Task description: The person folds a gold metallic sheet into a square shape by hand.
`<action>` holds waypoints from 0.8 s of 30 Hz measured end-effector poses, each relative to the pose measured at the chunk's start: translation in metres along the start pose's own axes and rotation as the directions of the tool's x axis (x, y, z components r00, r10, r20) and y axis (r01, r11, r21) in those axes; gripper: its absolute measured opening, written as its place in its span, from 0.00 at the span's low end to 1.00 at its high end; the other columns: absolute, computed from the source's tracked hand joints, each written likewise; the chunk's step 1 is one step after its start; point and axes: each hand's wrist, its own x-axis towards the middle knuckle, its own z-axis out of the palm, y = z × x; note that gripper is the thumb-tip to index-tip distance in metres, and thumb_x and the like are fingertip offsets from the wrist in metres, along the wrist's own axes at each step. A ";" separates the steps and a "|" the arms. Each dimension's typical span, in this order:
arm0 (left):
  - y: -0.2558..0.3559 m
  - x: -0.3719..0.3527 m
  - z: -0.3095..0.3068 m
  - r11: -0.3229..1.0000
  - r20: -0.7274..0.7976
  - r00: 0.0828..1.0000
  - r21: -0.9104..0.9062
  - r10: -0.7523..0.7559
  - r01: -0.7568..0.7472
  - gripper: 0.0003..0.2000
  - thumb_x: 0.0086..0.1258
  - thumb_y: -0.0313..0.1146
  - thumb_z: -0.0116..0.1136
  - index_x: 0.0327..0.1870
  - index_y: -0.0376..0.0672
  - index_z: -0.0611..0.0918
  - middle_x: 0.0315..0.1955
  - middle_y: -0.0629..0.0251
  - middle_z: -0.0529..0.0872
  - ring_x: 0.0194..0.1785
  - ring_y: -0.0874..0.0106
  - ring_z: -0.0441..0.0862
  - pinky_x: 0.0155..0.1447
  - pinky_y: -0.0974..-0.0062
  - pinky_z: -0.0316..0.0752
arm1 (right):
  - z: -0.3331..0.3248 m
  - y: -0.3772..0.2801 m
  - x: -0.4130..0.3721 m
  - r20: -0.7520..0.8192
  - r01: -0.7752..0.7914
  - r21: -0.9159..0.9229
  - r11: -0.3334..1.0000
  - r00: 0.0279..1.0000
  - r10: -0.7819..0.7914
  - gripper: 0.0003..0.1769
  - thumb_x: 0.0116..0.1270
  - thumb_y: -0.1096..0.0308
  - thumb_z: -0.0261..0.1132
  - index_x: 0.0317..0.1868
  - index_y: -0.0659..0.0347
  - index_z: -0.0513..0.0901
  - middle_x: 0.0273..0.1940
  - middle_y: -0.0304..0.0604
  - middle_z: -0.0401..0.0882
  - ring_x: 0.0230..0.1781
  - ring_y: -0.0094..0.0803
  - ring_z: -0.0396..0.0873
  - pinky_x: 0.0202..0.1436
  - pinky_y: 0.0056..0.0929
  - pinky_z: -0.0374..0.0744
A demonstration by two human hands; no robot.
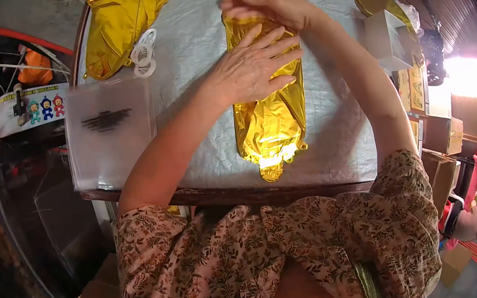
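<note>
A flat gold foil piece (pixel 271 123) lies lengthwise on the covered table, folded into a long strip with a small tab at its near end. My left hand (pixel 253 69) rests palm down across its middle, fingers spread. Farther up, my right hand (pixel 267 3) is over the upper part of the strip, slightly blurred, its fingers extended and holding nothing that shows. The foil under both hands is partly hidden.
Clear plastic sheets or bags (pixel 114 151) lie at the table's left, by white rings (pixel 144 53) and a gold foil bundle (pixel 118 28). More gold foil (pixel 373 2) and a clear box (pixel 386 40) are at the right. A skateboard (pixel 26 110) is beyond the left edge.
</note>
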 end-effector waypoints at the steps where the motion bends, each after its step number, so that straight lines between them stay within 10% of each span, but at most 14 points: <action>1: 0.000 0.000 0.001 1.000 0.002 1.000 -0.004 -0.001 0.001 0.28 0.81 0.53 0.53 0.78 0.55 0.73 0.80 0.65 0.67 0.84 0.61 0.58 0.87 0.52 0.47 | -0.008 0.000 0.010 -0.002 -0.003 0.002 1.000 1.000 0.003 0.22 0.81 0.61 0.63 0.61 0.73 0.84 0.57 0.51 0.88 0.57 0.31 0.87 0.67 0.28 0.83; 9: -0.001 -0.001 0.001 0.998 -0.072 0.997 -0.064 -0.005 0.000 0.26 0.78 0.51 0.58 0.74 0.54 0.77 0.78 0.67 0.71 0.82 0.62 0.64 0.85 0.49 0.53 | -0.044 -0.027 0.075 -0.068 -0.010 0.253 0.967 0.997 0.028 0.18 0.83 0.63 0.59 0.63 0.65 0.81 0.52 0.49 0.87 0.53 0.39 0.88 0.59 0.36 0.86; 11: 0.001 0.000 0.001 0.999 -0.060 0.998 -0.053 -0.004 0.001 0.27 0.78 0.51 0.57 0.74 0.54 0.77 0.78 0.67 0.70 0.82 0.62 0.63 0.85 0.49 0.53 | -0.008 -0.060 0.055 -0.438 -0.085 -0.171 0.982 0.899 0.002 0.16 0.83 0.63 0.58 0.59 0.66 0.83 0.47 0.46 0.88 0.46 0.33 0.88 0.51 0.31 0.86; 12: 0.001 0.000 0.000 0.999 -0.050 0.999 -0.032 -0.015 0.014 0.27 0.78 0.51 0.57 0.75 0.54 0.76 0.78 0.68 0.70 0.82 0.62 0.63 0.85 0.49 0.53 | -0.059 -0.032 0.067 -0.170 0.214 0.028 0.976 0.963 -0.207 0.14 0.82 0.65 0.61 0.57 0.65 0.85 0.44 0.43 0.89 0.39 0.28 0.86 0.43 0.27 0.84; 17: 0.002 0.000 -0.004 1.000 0.029 0.999 -0.017 -0.026 0.026 0.29 0.80 0.52 0.55 0.79 0.58 0.70 0.81 0.70 0.65 0.85 0.63 0.57 0.87 0.49 0.48 | -0.065 -0.050 0.025 -0.415 0.381 -0.375 0.845 0.746 -0.520 0.10 0.79 0.70 0.62 0.49 0.66 0.88 0.39 0.44 0.91 0.38 0.29 0.87 0.43 0.29 0.84; 19: 0.001 0.000 -0.004 1.000 0.039 0.999 -0.004 -0.014 0.014 0.29 0.81 0.52 0.54 0.80 0.58 0.70 0.81 0.69 0.65 0.85 0.63 0.57 0.87 0.49 0.49 | -0.057 -0.040 -0.026 -0.252 0.261 -0.844 0.469 0.579 -0.776 0.11 0.75 0.69 0.66 0.47 0.71 0.88 0.38 0.53 0.91 0.38 0.39 0.89 0.45 0.36 0.85; 21: 0.000 0.001 -0.005 1.000 0.020 1.000 0.003 0.002 -0.002 0.28 0.81 0.52 0.54 0.79 0.56 0.70 0.80 0.68 0.67 0.84 0.62 0.58 0.87 0.49 0.49 | -0.025 -0.035 -0.080 -0.373 -0.258 -0.922 0.289 0.794 -0.480 0.22 0.76 0.75 0.60 0.68 0.59 0.82 0.63 0.50 0.85 0.62 0.47 0.85 0.65 0.36 0.84; 23: 0.002 0.002 -0.009 1.000 0.069 0.998 0.003 -0.009 0.009 0.29 0.81 0.52 0.53 0.79 0.53 0.70 0.80 0.67 0.67 0.84 0.61 0.58 0.87 0.48 0.49 | -0.038 0.004 -0.097 0.072 0.085 -0.996 -0.014 0.740 -0.669 0.33 0.66 0.83 0.56 0.70 0.47 0.82 0.64 0.47 0.84 0.66 0.53 0.82 0.68 0.42 0.81; 24: 0.002 0.003 -0.011 1.000 0.069 0.998 0.006 -0.003 0.003 0.29 0.81 0.52 0.53 0.79 0.53 0.70 0.80 0.67 0.67 0.84 0.61 0.58 0.87 0.48 0.49 | -0.049 0.029 -0.101 0.015 -0.019 -0.999 -0.050 0.798 -0.603 0.36 0.64 0.80 0.56 0.72 0.43 0.79 0.74 0.40 0.76 0.76 0.52 0.70 0.76 0.56 0.68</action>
